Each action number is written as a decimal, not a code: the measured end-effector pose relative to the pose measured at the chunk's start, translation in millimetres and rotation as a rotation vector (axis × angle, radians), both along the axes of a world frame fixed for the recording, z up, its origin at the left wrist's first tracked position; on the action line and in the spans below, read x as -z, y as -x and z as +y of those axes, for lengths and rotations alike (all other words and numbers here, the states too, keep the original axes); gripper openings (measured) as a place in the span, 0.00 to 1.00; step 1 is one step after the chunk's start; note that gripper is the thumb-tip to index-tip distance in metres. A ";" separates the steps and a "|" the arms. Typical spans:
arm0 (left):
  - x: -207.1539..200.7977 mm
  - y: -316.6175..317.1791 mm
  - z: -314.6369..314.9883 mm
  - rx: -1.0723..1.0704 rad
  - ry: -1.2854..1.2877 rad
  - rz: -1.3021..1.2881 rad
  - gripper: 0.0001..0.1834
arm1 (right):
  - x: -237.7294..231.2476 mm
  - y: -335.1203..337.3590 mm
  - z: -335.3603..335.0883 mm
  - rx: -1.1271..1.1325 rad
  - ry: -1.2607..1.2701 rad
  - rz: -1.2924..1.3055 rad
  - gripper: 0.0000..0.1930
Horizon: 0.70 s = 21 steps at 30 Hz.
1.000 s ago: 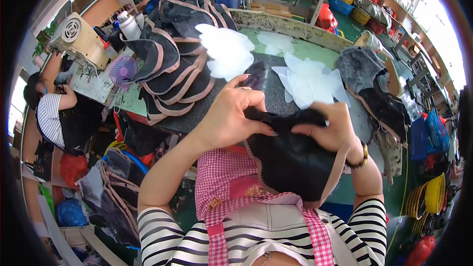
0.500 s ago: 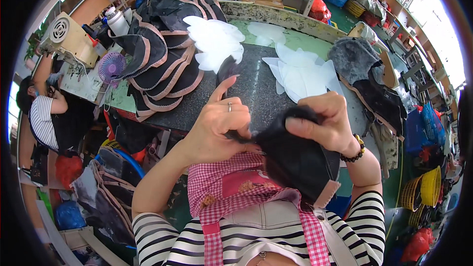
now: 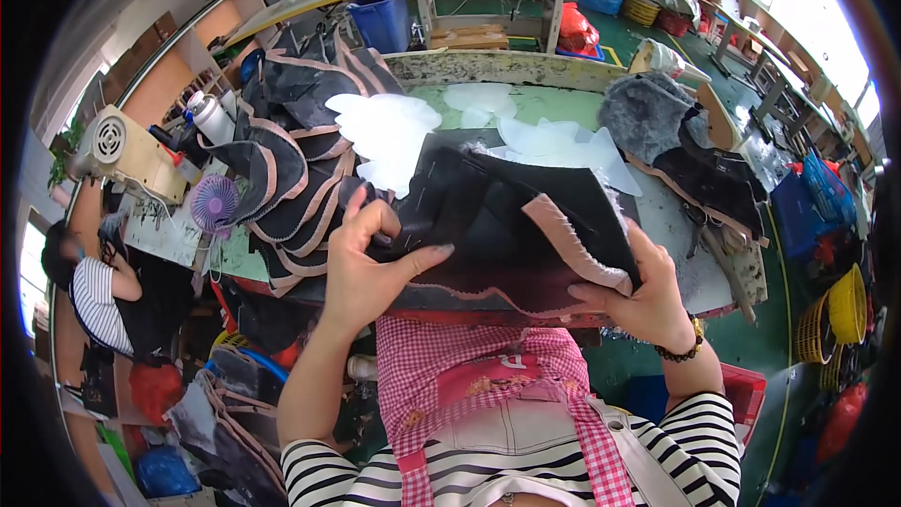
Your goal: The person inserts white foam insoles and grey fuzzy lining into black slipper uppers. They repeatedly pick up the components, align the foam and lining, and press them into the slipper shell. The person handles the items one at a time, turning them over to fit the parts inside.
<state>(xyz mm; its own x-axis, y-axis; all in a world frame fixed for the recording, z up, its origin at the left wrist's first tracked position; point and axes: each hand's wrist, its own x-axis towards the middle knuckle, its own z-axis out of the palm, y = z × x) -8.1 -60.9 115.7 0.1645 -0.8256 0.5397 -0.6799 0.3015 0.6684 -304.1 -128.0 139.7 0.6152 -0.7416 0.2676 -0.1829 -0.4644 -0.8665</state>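
Spread between my two hands above the bench is a black boot upper [image 3: 488, 225] with a jagged pinkish trim strip along part of its edge. My left hand [image 3: 366, 253] pinches its left end between thumb and fingers. At the right end, my right hand [image 3: 648, 291] grips the edge beside the pink strip, thumb on the near side. Just beyond the piece lie white, thin cut shapes [image 3: 385, 131] in a loose heap, and a second heap of white shapes [image 3: 572, 150] sits farther right, partly covered by the piece.
Overlapping black uppers with pink edging [image 3: 305, 169] are piled at the left, near a purple fan [image 3: 215, 202] and a sewing machine [image 3: 131, 155]. Grey furry pieces [image 3: 652, 113] lie at the bench's right. A co-worker in a striped top [image 3: 99, 300] sits at far left.
The upper was folded and bunched close to my chest; now it is opened out flat and held farther forward over the bench. Both hands have moved apart, and the view has tilted up.
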 end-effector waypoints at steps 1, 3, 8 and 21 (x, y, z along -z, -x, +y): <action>-18.2 5.3 5.0 0.063 -0.194 0.214 0.17 | 3.9 3.3 -5.0 -0.054 0.150 0.024 0.29; -39.8 13.8 2.3 0.238 -0.349 0.461 0.18 | 6.7 13.6 -17.2 -0.162 0.456 0.084 0.18; -15.1 15.4 3.6 0.324 -0.385 0.845 0.30 | -21.9 5.4 -1.3 -0.088 0.555 0.156 0.13; -27.2 44.9 37.0 0.341 -0.025 0.676 0.15 | -45.9 -35.3 -44.1 -0.424 0.167 -0.113 0.25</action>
<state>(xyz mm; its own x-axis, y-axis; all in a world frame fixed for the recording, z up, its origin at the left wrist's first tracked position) -53.0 -23.9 142.9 0.1858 -0.9008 0.3924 0.0086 0.4008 0.9161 -268.8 -172.2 185.6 0.8146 -0.3724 0.4447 0.1439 -0.6130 -0.7769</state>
